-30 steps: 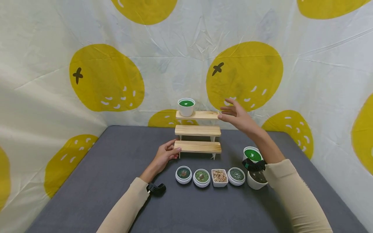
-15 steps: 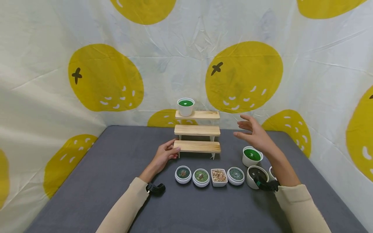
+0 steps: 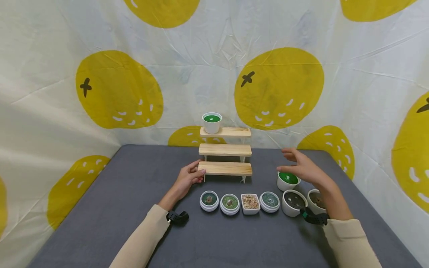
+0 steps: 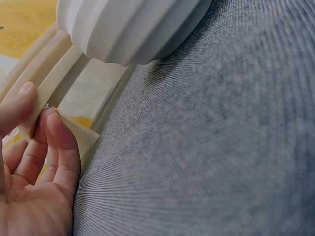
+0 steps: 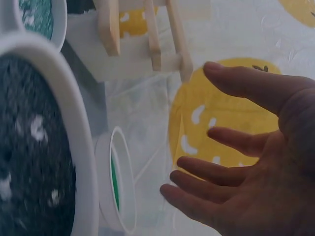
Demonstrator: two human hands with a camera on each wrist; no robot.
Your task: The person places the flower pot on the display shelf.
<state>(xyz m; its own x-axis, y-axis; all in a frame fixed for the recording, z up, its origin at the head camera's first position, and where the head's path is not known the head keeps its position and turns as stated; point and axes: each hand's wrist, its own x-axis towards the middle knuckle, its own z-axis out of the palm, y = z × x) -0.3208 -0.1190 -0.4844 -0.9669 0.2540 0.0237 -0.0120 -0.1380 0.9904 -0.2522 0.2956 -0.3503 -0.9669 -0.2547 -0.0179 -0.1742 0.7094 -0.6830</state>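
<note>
A three-step wooden display stand (image 3: 225, 168) stands near the back of the table. My left hand (image 3: 187, 180) grips the left end of its lowest board; in the left wrist view the thumb lies on one side of the board (image 4: 54, 81) and the fingers on the other. On the top step, at the left, sits a white cup with a green surface (image 3: 212, 123). My right hand (image 3: 303, 166) is over a second green-topped white cup (image 3: 287, 180) right of the stand, fingers spread and holding nothing. The right wrist view shows that hand (image 5: 246, 172) apart from the cup (image 5: 115, 182).
In front of the stand is a row: two round pots (image 3: 209, 200) (image 3: 229, 203), a square dish of pale chips (image 3: 250, 203) and another round pot (image 3: 269, 201). Two dark-filled white cups (image 3: 291, 208) (image 3: 313, 203) stand to the right, one partly behind my wrist. A fruit-patterned cloth (image 3: 201, 82) hangs behind.
My right hand has moved right and down, away from the top step to over the green-topped cup. The left hand keeps its grip on the lowest board.
</note>
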